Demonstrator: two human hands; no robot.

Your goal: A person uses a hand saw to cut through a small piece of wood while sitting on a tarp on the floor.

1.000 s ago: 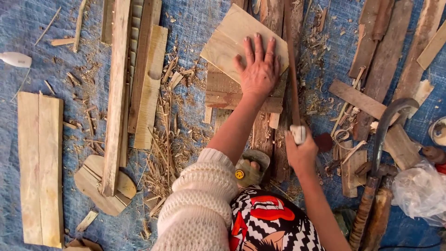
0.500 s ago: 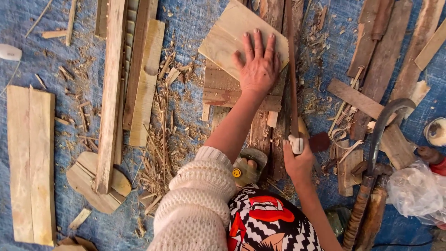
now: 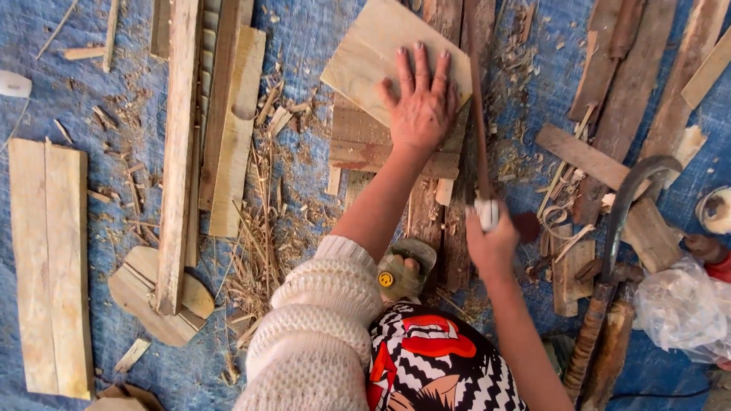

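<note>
While left hand fingers splay on the board, right hand's fist-gripped saw, lengthwise away.

A curved sickle lies right, beside a clear plastic bag; paired pale planks (edges touching) lie far left.

a blue tarp covers the ground, strewn with planks, shavings and a curved sickle.
</note>
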